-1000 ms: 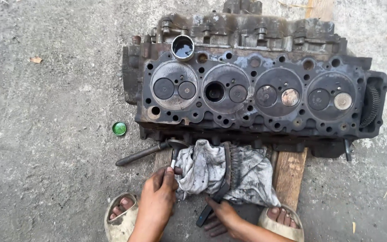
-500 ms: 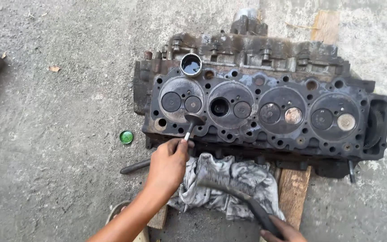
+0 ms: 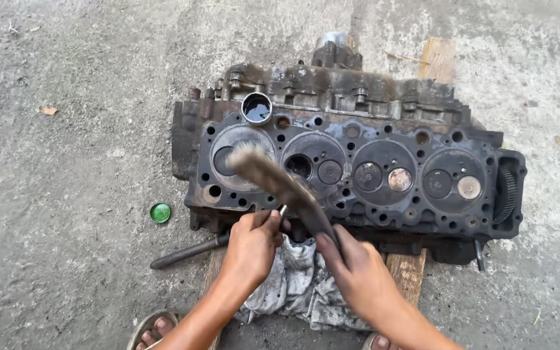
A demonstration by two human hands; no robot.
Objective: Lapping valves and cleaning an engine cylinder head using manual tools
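Note:
A dirty, dark cylinder head (image 3: pixel 384 175) lies face up on the concrete, showing several round chambers with valves. My right hand (image 3: pixel 358 272) grips the handle of a worn brush (image 3: pixel 273 178), whose blurred bristle end is over the leftmost chamber. Just in front of the head's near edge, my left hand (image 3: pixel 251 246) is closed around a small metal valve, of which only the thin stem tip (image 3: pixel 282 210) shows. A grimy grey rag (image 3: pixel 296 285) lies under both hands.
A wooden plank (image 3: pixel 404 279) sticks out from under the head, and another (image 3: pixel 439 58) shows behind it. A dark metal rod (image 3: pixel 186 253) and a green bottle cap (image 3: pixel 160 212) lie at the left. A small oil-filled cup (image 3: pixel 256 107) sits on the head. My sandalled foot (image 3: pixel 153 327) is near the bottom edge.
My right hand picked the brush up from the rag and swung its bristles onto the leftmost chamber. My left hand pulled back from that chamber to the head's front edge with the valve.

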